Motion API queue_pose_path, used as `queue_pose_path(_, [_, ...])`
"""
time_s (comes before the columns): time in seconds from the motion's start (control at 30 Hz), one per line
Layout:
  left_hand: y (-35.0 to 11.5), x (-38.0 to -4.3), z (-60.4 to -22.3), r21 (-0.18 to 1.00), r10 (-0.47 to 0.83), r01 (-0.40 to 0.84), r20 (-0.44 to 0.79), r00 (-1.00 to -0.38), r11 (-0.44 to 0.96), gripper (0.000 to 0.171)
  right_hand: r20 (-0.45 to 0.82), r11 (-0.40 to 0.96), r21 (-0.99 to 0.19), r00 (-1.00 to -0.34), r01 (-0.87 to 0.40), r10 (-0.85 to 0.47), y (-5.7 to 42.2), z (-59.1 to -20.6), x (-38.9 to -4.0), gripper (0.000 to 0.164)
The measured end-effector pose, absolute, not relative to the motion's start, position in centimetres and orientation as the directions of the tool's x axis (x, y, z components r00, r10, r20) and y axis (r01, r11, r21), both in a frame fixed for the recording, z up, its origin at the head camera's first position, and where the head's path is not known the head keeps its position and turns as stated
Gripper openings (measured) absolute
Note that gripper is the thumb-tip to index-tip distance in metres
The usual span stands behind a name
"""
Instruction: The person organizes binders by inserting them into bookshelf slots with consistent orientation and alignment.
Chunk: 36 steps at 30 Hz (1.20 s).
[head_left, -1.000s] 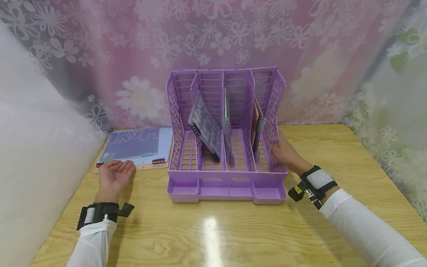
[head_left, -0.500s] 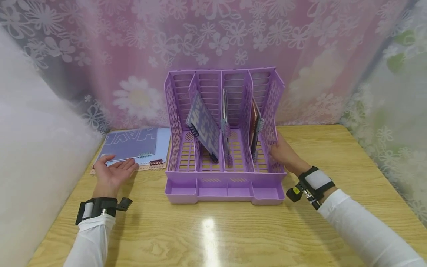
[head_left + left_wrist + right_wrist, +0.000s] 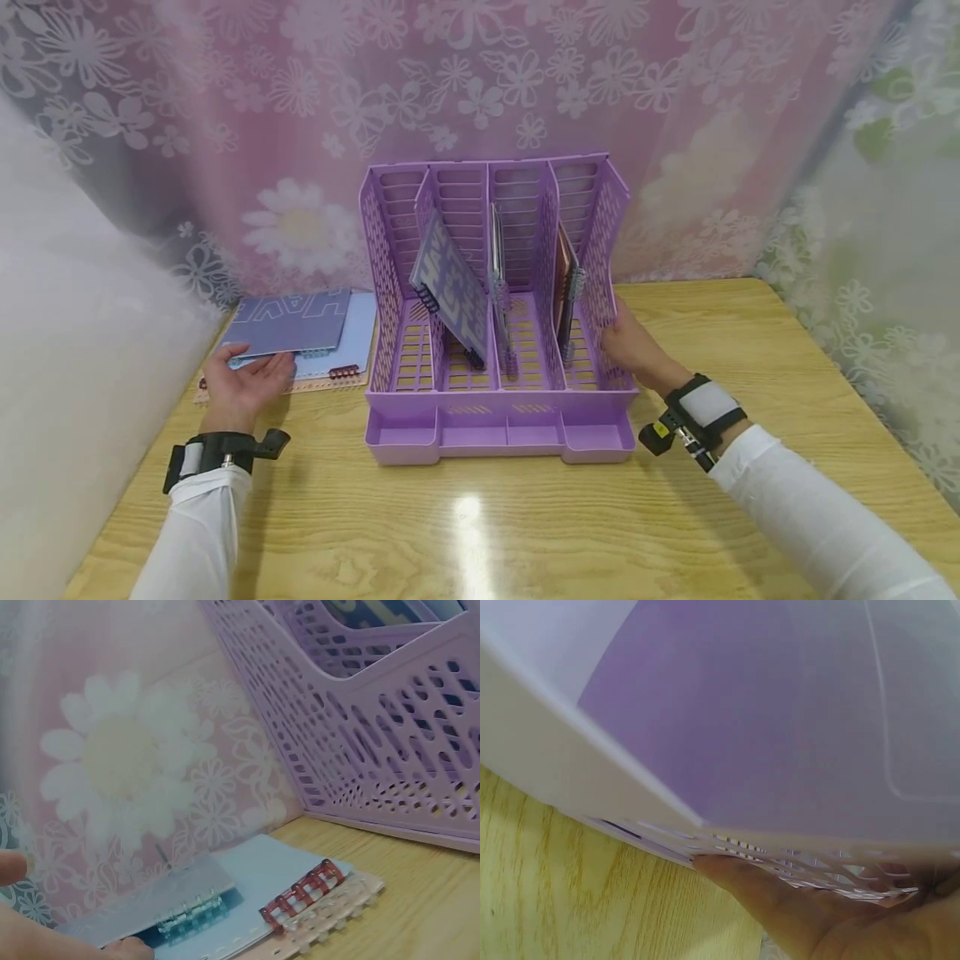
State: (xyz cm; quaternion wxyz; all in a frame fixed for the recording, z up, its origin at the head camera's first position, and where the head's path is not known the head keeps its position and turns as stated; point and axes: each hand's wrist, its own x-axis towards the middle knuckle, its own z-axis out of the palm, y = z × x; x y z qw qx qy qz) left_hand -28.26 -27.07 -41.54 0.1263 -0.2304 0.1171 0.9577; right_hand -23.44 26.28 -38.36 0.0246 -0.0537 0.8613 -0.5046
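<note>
1. Fingers [image 3: 276,368] of the left hand [image 3: 238,392] lie loosely extended, palm up, thumb spread wide, in the head view; they meet the near edge of the dark blue notebook [image 3: 292,321]. It lies at the left of the tabletop [image 3: 360,525], on a light blue notebook [image 3: 362,327] and a peach notebook [image 3: 318,384]. Its longer visible side runs left to right; its ringed edge points toward the person. The right hand [image 3: 637,350] touches the right wall of the purple organizer [image 3: 497,408], where a leaning notebook [image 3: 450,287] tilts.

2. In the left wrist view, a fingertip sits under the dark blue notebook's near edge, which appears slightly raised, beside its turquoise rings [image 3: 191,913]. Dark red rings [image 3: 304,892] lie to their right.

3. In the right wrist view, the thumb lies against the perforated wall; whether the other fingers curl round it cannot be told.
</note>
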Motion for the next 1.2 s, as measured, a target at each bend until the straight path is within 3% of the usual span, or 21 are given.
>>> queue_pose_path(0.27, [-27.2,-30.1,-42.1,0.198,0.128,-0.246,-0.472,-0.872,-0.949,0.08,0.017,0.456,-0.888,-0.994,-0.066,-0.112,26.0,-38.4,-23.4,0.067])
queue_pose_path(0.5, [-28.4,-32.5,-42.7,0.082,0.152,-0.224,-0.51,-0.847,-0.971,0.065,0.02,0.428,-0.901,-0.994,-0.066,-0.112,25.7,-38.6,-23.4,0.067])
queue_pose_path(0.7, [-29.1,-32.6,-43.4,0.174,0.116,-0.239,-0.522,-0.845,-0.955,0.053,0.032,0.448,-0.89,-0.994,-0.077,-0.107,25.5,-38.7,-23.3,0.068])
queue_pose_path(1.03, [-28.2,-31.9,-42.8,0.324,0.069,-0.247,-0.474,-0.878,-0.914,0.055,0.035,0.45,-0.89,-0.995,-0.075,-0.097,26.0,-38.3,-23.2,0.068])
queue_pose_path(1.2, [-28.3,-30.0,-42.4,0.34,0.034,-0.178,-0.388,-0.921,-0.923,0.058,0.008,0.467,-0.883,-0.996,-0.049,-0.09,26.0,-38.4,-23.2,0.066])
